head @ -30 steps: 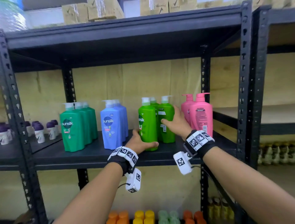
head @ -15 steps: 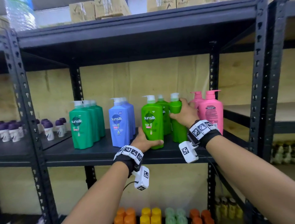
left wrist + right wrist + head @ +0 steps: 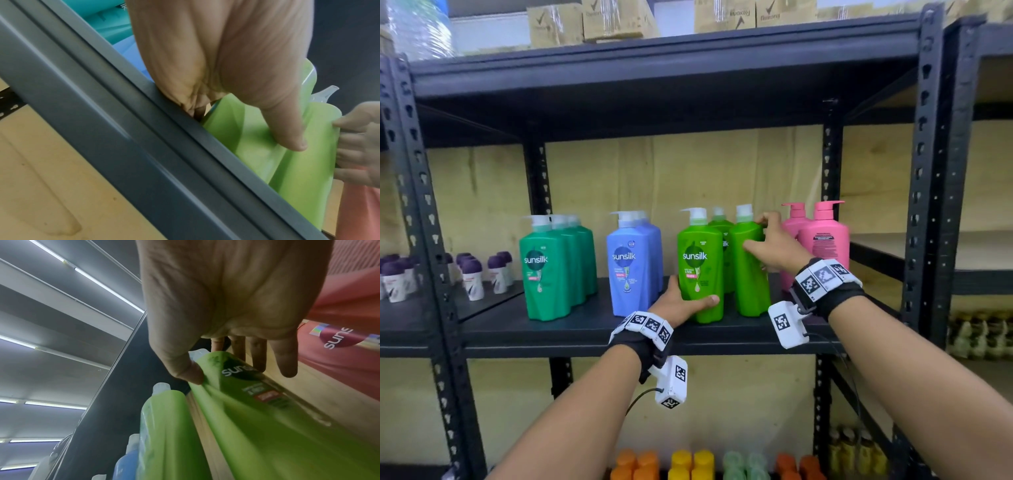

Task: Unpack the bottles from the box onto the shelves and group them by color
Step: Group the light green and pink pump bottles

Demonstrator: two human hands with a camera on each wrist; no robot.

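Three light green pump bottles stand together on the black shelf [image 3: 571, 334]. My left hand [image 3: 681, 301] grips the base of the front light green bottle [image 3: 700, 267], thumb across its front; the left wrist view shows the thumb [image 3: 287, 129] on the green plastic. My right hand [image 3: 770, 246] holds the upper part of the right light green bottle [image 3: 748, 274], thumb [image 3: 185, 369] on one side, fingers [image 3: 285, 360] behind it. Dark green bottles [image 3: 548, 270], blue bottles [image 3: 630, 263] and pink bottles [image 3: 822, 240] stand in their own groups. No box is in view.
Small purple-capped containers [image 3: 472, 277] sit on the shelf to the left. Cardboard boxes [image 3: 616, 20] lie on the top shelf. Orange, yellow and pale green caps [image 3: 691, 462] show on a lower shelf. A black upright post [image 3: 924, 205] stands at right.
The right light green bottle has turned, its narrow side now facing me, with my right hand shifted higher on it. My left hand stays on the front bottle's base. The view moved closer.
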